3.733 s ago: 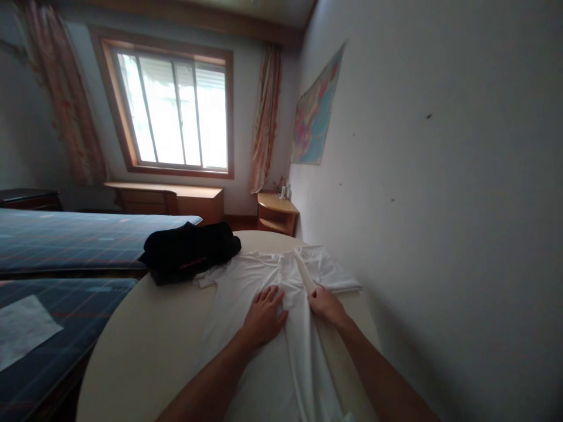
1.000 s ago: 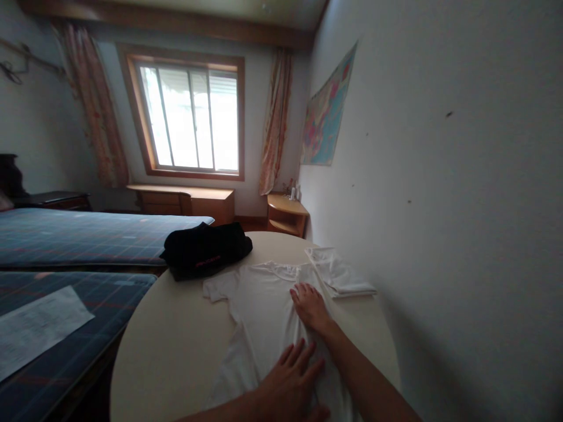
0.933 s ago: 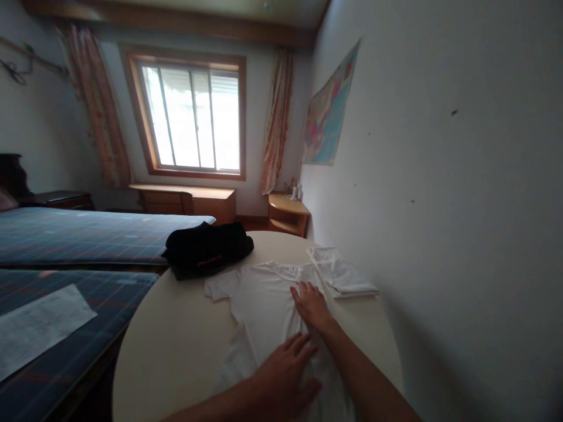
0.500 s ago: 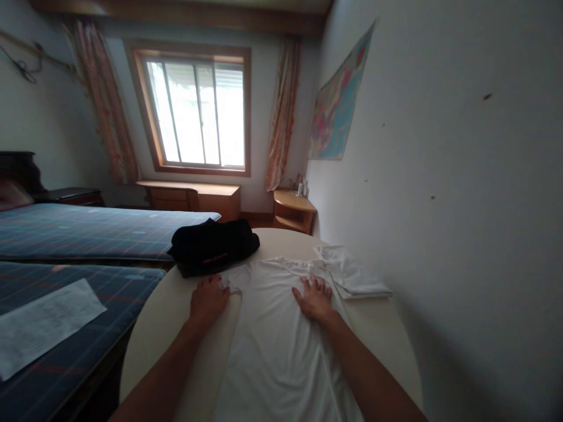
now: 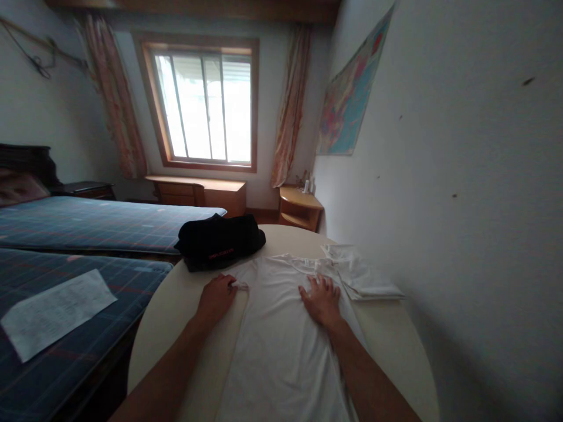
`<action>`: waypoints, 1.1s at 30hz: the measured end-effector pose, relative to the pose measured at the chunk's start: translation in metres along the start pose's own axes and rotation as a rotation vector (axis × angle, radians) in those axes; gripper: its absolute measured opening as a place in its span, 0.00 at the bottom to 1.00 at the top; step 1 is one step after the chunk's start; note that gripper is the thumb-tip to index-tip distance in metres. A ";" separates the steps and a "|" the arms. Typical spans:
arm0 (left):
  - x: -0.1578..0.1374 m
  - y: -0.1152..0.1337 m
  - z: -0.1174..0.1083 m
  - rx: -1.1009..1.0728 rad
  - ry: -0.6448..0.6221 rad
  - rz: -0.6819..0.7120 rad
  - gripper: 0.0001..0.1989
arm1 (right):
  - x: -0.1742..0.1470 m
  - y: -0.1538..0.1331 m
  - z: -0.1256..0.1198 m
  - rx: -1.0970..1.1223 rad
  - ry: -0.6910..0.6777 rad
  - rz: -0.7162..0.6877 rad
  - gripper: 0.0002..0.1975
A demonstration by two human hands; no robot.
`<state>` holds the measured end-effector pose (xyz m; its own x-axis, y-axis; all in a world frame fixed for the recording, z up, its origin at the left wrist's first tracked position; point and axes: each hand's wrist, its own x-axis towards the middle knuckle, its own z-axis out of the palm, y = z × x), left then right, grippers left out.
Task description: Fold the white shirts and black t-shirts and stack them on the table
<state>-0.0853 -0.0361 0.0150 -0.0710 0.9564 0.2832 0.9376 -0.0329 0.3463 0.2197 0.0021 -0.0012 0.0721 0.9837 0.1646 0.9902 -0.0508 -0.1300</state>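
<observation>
A white T-shirt (image 5: 281,346) lies spread on the round cream table (image 5: 169,328), its collar toward the far side and its lower part running toward me. At its left sleeve, my left hand (image 5: 217,299) is closed, with the sleeve edge pinched between thumb and fingers. My right hand (image 5: 322,299) rests palm down on the shirt's upper right, fingers spread apart. Light wrinkles cross the fabric around it. A folded white cloth (image 5: 369,278) lies beside the shirt's right shoulder; where the two meet is hard to make out.
A bundled black garment (image 5: 222,237) with red lettering sits at the table's far left edge. Left of the table are beds with plaid mattresses (image 5: 109,220), one bearing a white sheet of paper (image 5: 59,310). A wall (image 5: 461,258) stands close on the right.
The view has shifted slightly, so everything sits a little further right. My left fingers have drawn in on the sleeve edge. My right hand stays spread on the shirt.
</observation>
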 end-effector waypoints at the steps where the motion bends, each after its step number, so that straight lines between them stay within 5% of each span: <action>1: 0.001 -0.002 0.001 -0.057 0.030 0.006 0.12 | 0.000 0.000 0.000 -0.001 -0.001 0.002 0.32; 9: 0.015 -0.009 0.006 -0.368 0.233 -0.059 0.16 | 0.000 0.001 0.002 0.020 -0.006 -0.004 0.32; 15: 0.016 -0.008 0.009 -0.655 0.218 -0.087 0.20 | 0.001 0.001 0.002 0.026 -0.017 -0.009 0.32; 33: 0.006 0.002 0.005 -0.629 0.205 -0.064 0.20 | 0.001 0.001 0.002 0.012 -0.003 -0.008 0.31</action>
<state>-0.0825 -0.0287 0.0127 -0.2413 0.8895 0.3880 0.5566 -0.2007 0.8062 0.2201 0.0031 -0.0031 0.0638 0.9847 0.1623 0.9893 -0.0410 -0.1400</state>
